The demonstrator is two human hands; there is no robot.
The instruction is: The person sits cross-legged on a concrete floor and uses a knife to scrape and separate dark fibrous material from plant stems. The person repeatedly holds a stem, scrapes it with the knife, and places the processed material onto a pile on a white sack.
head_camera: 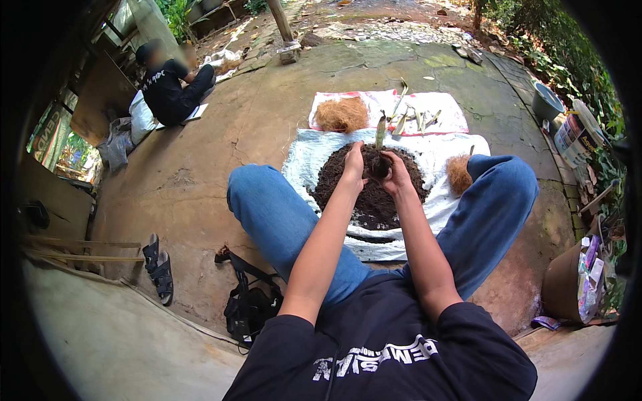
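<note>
Dark soil (341, 173) lies heaped on a white woven plastic sack (302, 150) between my bent knees. Over the heap, my right hand (393, 172) holds a dark, soil-covered clump (379, 166), with an upright green leaf cutting (380, 131) rising from it. Just left of the clump is my left hand (354, 164), its fingers apart and pointing away from me; whether its thumb touches the clump is hard to tell. Beyond the soil, brown coconut fibre (342, 115) and several long leaf cuttings (420, 120) rest on a second, red-edged sack (455, 113). More fibre (458, 173) lies by my right knee.
A person (170, 87) sits on the ground at the far left. A sandal (161, 273) and a black strapped bag (248, 306) lie at my left. On the right stand a grey bucket (547, 103), a paint pail (574, 138) and a brown bin (562, 280) holding wrappers.
</note>
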